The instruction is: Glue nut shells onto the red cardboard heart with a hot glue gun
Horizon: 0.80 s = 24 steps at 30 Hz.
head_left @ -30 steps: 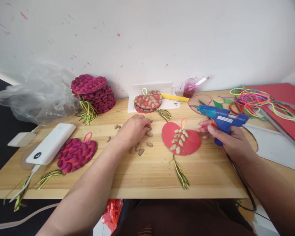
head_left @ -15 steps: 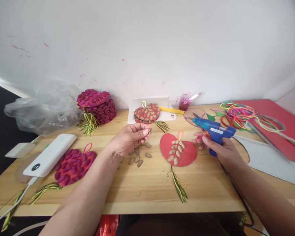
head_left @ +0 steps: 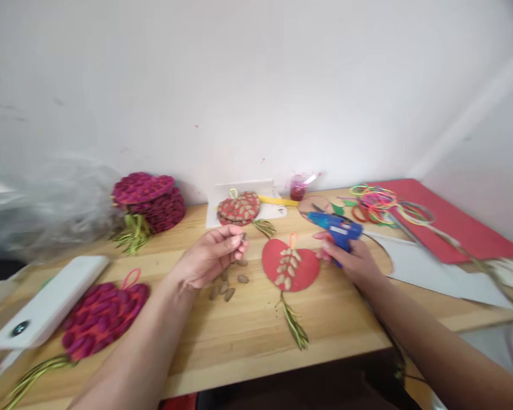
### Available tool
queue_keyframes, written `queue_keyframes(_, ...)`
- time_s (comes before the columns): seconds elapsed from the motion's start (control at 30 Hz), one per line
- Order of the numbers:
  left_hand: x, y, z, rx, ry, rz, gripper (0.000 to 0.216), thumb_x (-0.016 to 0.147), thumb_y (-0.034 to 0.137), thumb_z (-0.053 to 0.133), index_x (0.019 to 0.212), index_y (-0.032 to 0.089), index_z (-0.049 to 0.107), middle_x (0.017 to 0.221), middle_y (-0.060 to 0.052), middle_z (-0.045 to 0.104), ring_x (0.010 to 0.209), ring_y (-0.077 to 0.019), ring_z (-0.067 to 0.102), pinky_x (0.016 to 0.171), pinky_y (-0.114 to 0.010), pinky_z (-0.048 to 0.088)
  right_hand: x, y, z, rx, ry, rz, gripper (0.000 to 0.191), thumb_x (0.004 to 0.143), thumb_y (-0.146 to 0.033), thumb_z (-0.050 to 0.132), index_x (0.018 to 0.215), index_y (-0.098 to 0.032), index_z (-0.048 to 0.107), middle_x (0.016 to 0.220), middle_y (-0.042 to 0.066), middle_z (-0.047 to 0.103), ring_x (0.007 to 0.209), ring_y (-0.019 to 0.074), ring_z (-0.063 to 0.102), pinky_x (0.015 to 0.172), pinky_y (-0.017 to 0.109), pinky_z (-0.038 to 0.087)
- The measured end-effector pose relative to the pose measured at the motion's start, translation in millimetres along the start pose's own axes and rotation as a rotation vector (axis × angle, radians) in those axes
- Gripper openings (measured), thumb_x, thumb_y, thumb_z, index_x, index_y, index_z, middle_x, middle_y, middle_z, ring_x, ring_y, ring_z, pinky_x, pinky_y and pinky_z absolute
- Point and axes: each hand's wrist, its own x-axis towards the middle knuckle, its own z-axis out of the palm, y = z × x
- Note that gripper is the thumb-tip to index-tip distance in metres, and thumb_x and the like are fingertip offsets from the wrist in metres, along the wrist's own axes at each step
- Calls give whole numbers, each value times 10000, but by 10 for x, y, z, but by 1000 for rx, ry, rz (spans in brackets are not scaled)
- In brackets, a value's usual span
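Note:
My left hand [head_left: 209, 259] is raised a little above the table, its fingertips pinched on a small brown seed [head_left: 243, 237]. More loose seeds [head_left: 227, 287] lie on the wood just below it. To the right lies a red heart-shaped cutout [head_left: 289, 267] with a column of seeds glued down its middle and a green tassel [head_left: 294, 324] at its tip. My right hand [head_left: 354, 259] grips a blue glue gun [head_left: 336, 229] beside the heart, its nozzle pointing left.
On the wooden table [head_left: 248, 336] are a pink seed-covered heart [head_left: 102, 319], a white box [head_left: 47, 304], a stack of pink hearts [head_left: 147, 202], a seed-covered red heart [head_left: 238, 208], a small pink cup [head_left: 298, 187], coloured cords [head_left: 378, 205], red sheets [head_left: 453, 225] and a plastic bag [head_left: 47, 208].
My left hand picked a seed from the loose pile and lifted it off the table. The camera view tilted and swung right; the glue gun stays in my right hand.

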Motion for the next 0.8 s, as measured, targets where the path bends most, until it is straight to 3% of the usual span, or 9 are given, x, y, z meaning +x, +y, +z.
queue_keyframes(0.17, -35, 11, 41, 111, 36, 11, 317, 649, 318, 938, 869, 205, 740, 791, -10, 676, 687, -92, 576, 637, -182, 531, -30, 50, 17, -243, 77, -70, 342, 826, -467, 678, 1062, -230, 750, 786, 37, 757, 720, 254, 731, 696, 414, 609)
queue_keyframes(0.3, -78, 51, 114, 172, 108, 3, 210, 699, 375, 901, 798, 261, 756, 780, 13, 677, 685, -98, 557, 614, -186, 538, -236, 11, -161, -478, 117, -124, 326, 867, -504, 643, 1087, -285, 743, 923, 32, 788, 822, 275, 735, 750, 417, 594)
queue_keyframes(0.43, -108, 86, 152, 206, 109, 0, 182, 703, 366, 898, 783, 270, 766, 761, 28, 688, 686, -91, 561, 633, -177, 532, -573, -87, -606, -743, 133, -166, 364, 872, -432, 635, 1210, -312, 696, 1112, 79, 764, 970, 320, 700, 854, 447, 534)
queue_keyframes(0.63, -96, 65, 151, 215, 104, 11, 151, 711, 365, 892, 785, 292, 782, 776, 36, 717, 703, -90, 585, 646, -171, 547, -754, -15, -1399, -1086, 127, -130, 361, 835, -390, 673, 1146, -222, 748, 820, 118, 692, 851, 315, 628, 781, 408, 481)
queue_keyframes(0.8, -97, 52, 175, 240, 118, 15, 168, 687, 387, 906, 769, 305, 785, 763, 48, 717, 691, -92, 584, 619, -174, 567, -711, 107, -1606, -1194, 53, -83, 509, 855, -442, 669, 1279, -161, 692, 900, 156, 698, 870, 330, 623, 789, 432, 490)
